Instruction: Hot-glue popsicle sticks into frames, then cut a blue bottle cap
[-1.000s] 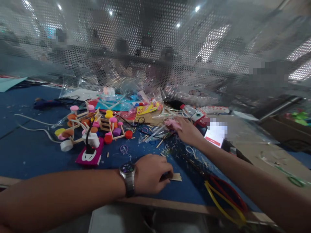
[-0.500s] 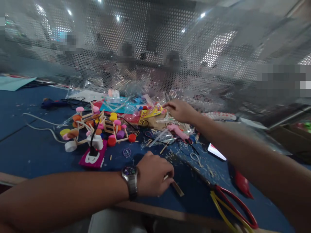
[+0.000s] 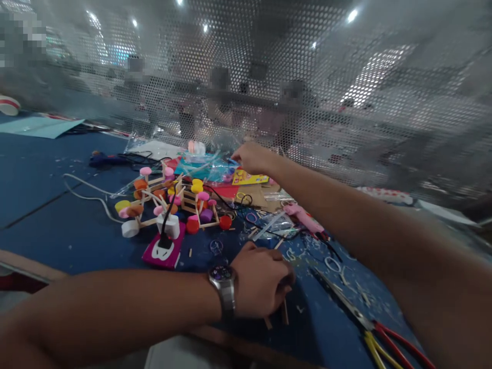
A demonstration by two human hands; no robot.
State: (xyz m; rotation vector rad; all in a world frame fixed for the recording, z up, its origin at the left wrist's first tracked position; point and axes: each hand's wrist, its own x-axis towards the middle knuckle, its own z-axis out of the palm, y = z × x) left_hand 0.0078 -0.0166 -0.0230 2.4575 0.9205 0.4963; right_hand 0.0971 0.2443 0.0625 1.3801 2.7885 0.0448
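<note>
My left hand (image 3: 261, 279), wearing a wristwatch, is curled closed near the table's front edge. Small wooden sticks (image 3: 285, 312) poke out below its fingers. Farther off, my right hand (image 3: 253, 158) reaches over the heap of clear plastic bags and blue sheet (image 3: 184, 166). Its fingertips are drawn together among the plastic, and what they grip is hidden. Just under that hand lies a yellow packet (image 3: 249, 177). Left of it stand wooden stick frames (image 3: 190, 201) with coloured round wheels.
A magenta power socket block (image 3: 163, 253) with a white plug stands at left centre. To the right are a pink glue gun (image 3: 305, 218) and scissors (image 3: 361, 318) with red and yellow handles. Behind the table rises a perforated metal screen (image 3: 249, 92).
My right hand has moved left from the yellow packet's right end to the plastic beyond it. My left hand has turned, its sticks now pointing down. The view has shifted.
</note>
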